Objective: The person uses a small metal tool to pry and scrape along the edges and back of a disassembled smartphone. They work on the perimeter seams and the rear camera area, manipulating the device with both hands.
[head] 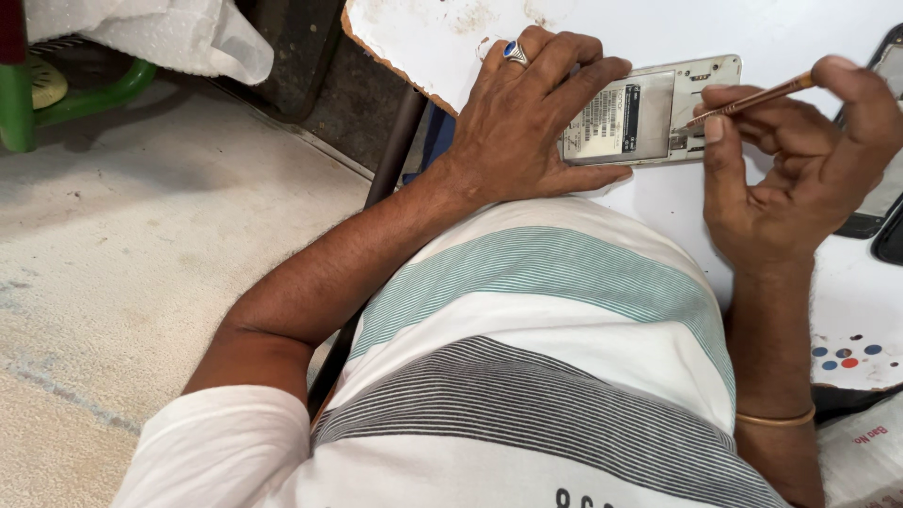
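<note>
Pressing my left hand flat on the opened phone near the table's front edge, fingers unclenched; my right hand pinches a thin tool, tip inside.

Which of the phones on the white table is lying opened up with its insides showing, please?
The opened phone under the left hand, its battery exposed; the right hand works it with a thin tool. The dark phones at the right edge lie closed.
</note>
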